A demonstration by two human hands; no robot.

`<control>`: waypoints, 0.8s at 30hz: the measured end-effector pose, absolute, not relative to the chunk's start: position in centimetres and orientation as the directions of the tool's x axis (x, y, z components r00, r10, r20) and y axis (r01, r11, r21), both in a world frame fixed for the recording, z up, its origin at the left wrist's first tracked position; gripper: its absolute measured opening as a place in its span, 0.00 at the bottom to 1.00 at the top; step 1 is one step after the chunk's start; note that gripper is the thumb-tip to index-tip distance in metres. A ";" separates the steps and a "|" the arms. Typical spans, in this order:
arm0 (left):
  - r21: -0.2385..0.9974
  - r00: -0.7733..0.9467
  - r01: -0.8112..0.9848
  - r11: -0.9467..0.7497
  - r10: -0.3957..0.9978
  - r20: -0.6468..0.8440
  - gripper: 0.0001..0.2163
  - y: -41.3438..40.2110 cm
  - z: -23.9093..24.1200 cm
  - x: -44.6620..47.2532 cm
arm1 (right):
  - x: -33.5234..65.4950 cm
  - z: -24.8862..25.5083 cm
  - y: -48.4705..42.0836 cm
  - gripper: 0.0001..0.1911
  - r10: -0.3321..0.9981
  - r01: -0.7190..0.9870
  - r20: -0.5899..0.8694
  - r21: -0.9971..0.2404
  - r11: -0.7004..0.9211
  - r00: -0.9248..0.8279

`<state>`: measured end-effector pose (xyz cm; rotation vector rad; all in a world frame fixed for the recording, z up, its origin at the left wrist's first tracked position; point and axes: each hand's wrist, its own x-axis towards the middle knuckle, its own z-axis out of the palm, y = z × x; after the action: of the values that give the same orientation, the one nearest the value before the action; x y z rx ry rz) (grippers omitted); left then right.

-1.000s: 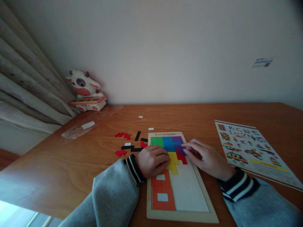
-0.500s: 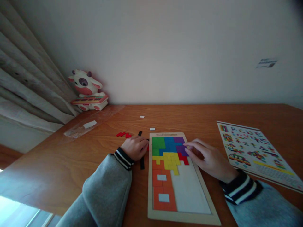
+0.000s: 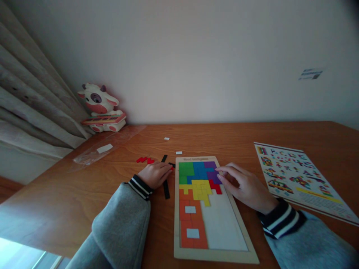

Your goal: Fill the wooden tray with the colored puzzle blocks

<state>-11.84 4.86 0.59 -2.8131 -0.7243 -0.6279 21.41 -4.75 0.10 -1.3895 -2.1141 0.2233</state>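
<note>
A wooden puzzle tray lies lengthwise before me, holding green, blue, purple, yellow, red and orange pieces; its lower right shows bare base. My right hand rests over the tray's right rim, thumb and index finger slightly apart at the purple piece. Below that sits a red piece, beside the yellow pieces. To the tray's left, my left hand has its fingers drawn together, palm down, with a bit of red puzzle piece at the fingertips. Black strips stick out around that hand.
Loose red pieces lie beyond my left hand. A printed pattern sheet lies at the right. Clear plastic wrap and a cow toy with a keyboard are at the back left. Small white slips lie behind the tray.
My left hand has shifted slightly left and away from the tray, uncovering more of the black strips. My right hand stays at the purple piece. The view has shifted slightly.
</note>
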 end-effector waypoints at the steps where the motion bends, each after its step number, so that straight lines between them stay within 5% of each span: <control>1: -0.060 0.782 0.506 -0.860 0.428 0.453 0.13 4.8 0.6 -11.7 | 21.4 0.1 -4.8 0.12 0.880 0.779 0.384 -0.446 0.441 -0.278; 8: -0.023 0.715 0.542 -0.840 0.447 0.537 0.09 4.1 0.8 -10.4 | 21.3 -0.1 -4.8 0.11 0.871 0.778 0.405 -0.438 0.450 -0.276; 16: 0.104 0.685 0.266 -0.959 0.263 0.680 0.09 0.1 1.7 -6.8 | 21.1 0.2 -5.0 0.11 0.866 0.743 0.417 -0.478 0.468 -0.277; 24: 0.652 0.610 0.010 -0.758 0.521 0.597 0.06 -3.3 2.0 -4.2 | 19.2 1.3 -5.8 0.12 0.799 0.456 0.418 -0.664 0.593 -0.432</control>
<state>-4.23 -3.30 2.05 -3.3401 -0.6254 -1.6364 19.22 -5.83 1.25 -0.9910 -2.0884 0.5995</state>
